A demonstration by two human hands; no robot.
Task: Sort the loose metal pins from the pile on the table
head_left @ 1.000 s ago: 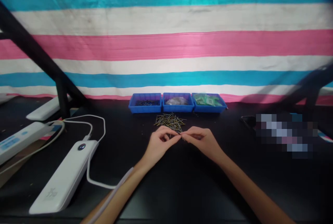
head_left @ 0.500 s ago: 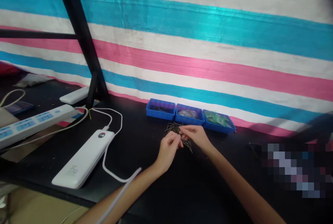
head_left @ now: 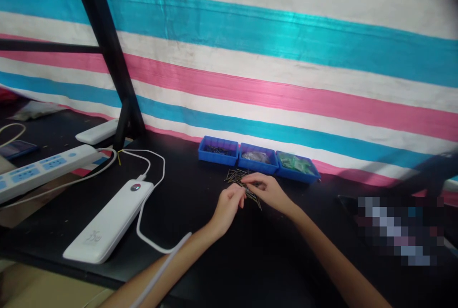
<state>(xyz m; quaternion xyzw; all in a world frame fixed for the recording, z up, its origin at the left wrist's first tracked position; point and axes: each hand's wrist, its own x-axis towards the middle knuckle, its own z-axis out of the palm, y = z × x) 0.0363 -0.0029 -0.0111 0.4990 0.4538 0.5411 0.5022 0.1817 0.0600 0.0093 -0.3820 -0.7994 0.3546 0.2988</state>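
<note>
A loose pile of thin dark and brassy screws (head_left: 255,198) lies on the black table, partly covered by my hands. My left hand (head_left: 228,207) is closed at the pile's near side, fingertips pinched together; whatever it holds is too small to make out. Over the pile from the right comes my right hand (head_left: 269,190), its thumb and forefinger bent close together near the left fingertips. What is between those fingers is hidden. Just behind stand a blue bin with dark screws (head_left: 218,149), a blue bin with clear packets (head_left: 256,157) and a blue bin with green packets (head_left: 295,165).
A white power bank (head_left: 107,224) with a white cable (head_left: 161,250) lies on the left; the cable passes over my left forearm. Farther left are a power strip (head_left: 53,167) and a black frame post (head_left: 107,46). A blurred-out object (head_left: 397,231) sits at the right.
My right hand has lowered slightly and its fingers have come nearer the left fingertips. The whole view has shifted a little, so the table things appear slightly farther left.
</note>
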